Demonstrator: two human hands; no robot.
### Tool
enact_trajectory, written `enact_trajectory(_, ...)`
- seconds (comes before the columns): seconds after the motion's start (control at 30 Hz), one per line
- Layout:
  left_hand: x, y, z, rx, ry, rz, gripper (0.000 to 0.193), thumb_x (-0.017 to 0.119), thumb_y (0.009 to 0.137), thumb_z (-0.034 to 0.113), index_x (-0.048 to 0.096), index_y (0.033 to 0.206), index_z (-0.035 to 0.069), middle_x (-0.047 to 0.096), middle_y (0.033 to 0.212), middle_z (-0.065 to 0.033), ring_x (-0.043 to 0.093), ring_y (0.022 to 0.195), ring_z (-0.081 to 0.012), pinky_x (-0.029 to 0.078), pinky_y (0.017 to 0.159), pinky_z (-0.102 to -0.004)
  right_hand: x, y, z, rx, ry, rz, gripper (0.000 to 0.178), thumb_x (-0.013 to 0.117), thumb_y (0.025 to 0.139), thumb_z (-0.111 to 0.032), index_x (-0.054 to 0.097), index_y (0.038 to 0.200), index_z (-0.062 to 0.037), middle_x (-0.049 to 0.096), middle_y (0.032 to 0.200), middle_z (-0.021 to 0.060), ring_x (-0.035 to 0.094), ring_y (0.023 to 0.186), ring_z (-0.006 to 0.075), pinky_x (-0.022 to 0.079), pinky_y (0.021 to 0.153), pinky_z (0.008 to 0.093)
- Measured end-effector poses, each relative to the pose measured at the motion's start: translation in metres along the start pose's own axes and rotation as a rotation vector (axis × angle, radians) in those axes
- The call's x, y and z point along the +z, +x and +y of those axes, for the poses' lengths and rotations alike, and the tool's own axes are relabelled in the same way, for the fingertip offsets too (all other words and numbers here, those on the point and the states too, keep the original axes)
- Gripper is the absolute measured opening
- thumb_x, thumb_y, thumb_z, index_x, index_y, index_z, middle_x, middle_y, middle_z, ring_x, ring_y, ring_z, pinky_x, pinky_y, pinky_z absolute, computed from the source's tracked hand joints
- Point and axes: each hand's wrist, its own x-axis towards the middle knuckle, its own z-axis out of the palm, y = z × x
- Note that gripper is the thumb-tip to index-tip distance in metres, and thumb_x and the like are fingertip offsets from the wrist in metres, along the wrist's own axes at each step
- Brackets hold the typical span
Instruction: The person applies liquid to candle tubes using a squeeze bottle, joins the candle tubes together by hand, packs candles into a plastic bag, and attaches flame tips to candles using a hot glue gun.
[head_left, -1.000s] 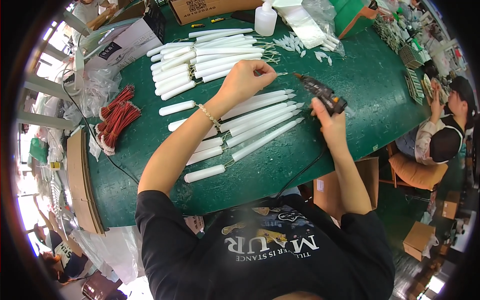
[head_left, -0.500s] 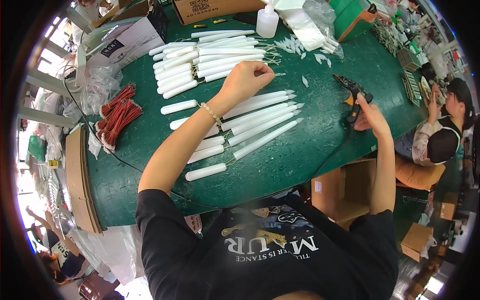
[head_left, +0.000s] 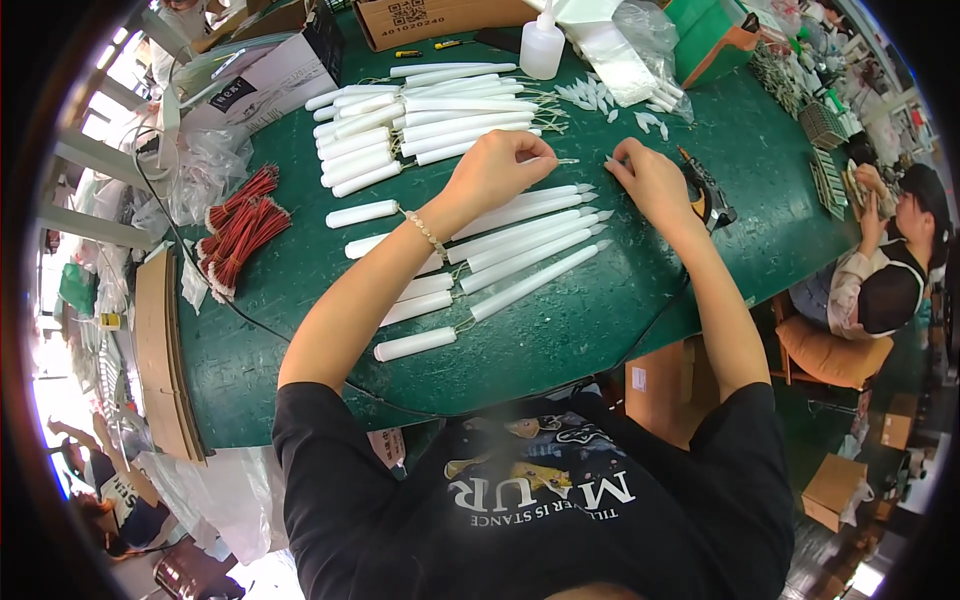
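My left hand (head_left: 505, 168) is closed in a pinch above the white candle tubes. A small, thin, pale piece (head_left: 567, 161) sticks out past its fingertips; the rest of it is hidden. To its right, my right hand (head_left: 648, 182) has its fingers pinched around a small white flame-shaped tip (head_left: 609, 158), mostly covered by the fingers. The black and orange glue gun (head_left: 712, 200) lies on the table just right of that hand. Below my left hand are long white candle tubes (head_left: 540, 282) with pointed tips, wired to shorter white tubes (head_left: 415, 345).
More white tubes (head_left: 465, 118) lie in rows at the back. Loose flame tips (head_left: 588, 94) sit near a white squeeze bottle (head_left: 541, 48). Bundles of red wires (head_left: 240, 240) are at left. A black cord (head_left: 640, 335) crosses the green table (head_left: 560, 350). Another person (head_left: 880, 250) sits at right.
My right hand has let go of the glue gun, leaving it on the table, and moved left to the loose flame tip. My left hand keeps its pinch in nearly the same place.
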Motion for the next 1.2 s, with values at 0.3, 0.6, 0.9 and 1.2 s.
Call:
enact_trajectory(0.3,-0.005,-0.007,0.000,0.020,-0.064,-0.012,0.022,0.063,0.083,0.021,0.066,0.087,0.000,0.061,0.071,-0.0011,0.052,0.062,-0.0064,0.044,0.058,-0.0202,-0.014,-0.003,-0.028,0.201,0.763,-0.188,0.016,0.056,0.088,-0.015,0.055,0.095,-0.0009,0.061,0.076,0.0062,0.058,0.068,0.0128,0.046,0.061,0.0263)
enact_trajectory(0.6,-0.004,-0.006,0.001,0.033,-0.064,-0.038,0.021,0.063,0.082,0.021,0.066,0.088,0.001,0.060,0.070,-0.0003,0.051,0.061,-0.0059,0.042,0.055,-0.0205,-0.011,-0.011,-0.040,0.290,1.265,-0.236,0.016,0.054,0.090,-0.014,0.054,0.100,-0.0017,0.062,0.086,0.0077,0.057,0.075,0.0110,0.046,0.068,0.0229)
enact_trajectory(0.9,-0.006,-0.006,0.002,0.044,-0.037,-0.033,0.021,0.062,0.082,0.021,0.066,0.088,0.001,0.060,0.069,-0.0002,0.051,0.061,-0.0057,0.042,0.056,-0.0203,-0.011,-0.012,-0.038,0.300,1.282,-0.232,0.016,0.054,0.090,-0.013,0.054,0.101,-0.0017,0.062,0.086,0.0080,0.057,0.076,0.0112,0.045,0.068,0.0230)
enact_trajectory(1.2,-0.006,-0.003,-0.001,0.015,-0.027,-0.090,0.024,0.065,0.078,0.027,0.070,0.089,0.006,0.067,0.082,-0.0088,0.061,0.077,-0.0164,0.048,0.074,-0.0282,-0.007,-0.013,-0.040,0.256,1.258,-0.262,0.015,0.055,0.090,-0.012,0.053,0.100,-0.0016,0.063,0.087,0.0078,0.058,0.078,0.0116,0.045,0.068,0.0228)
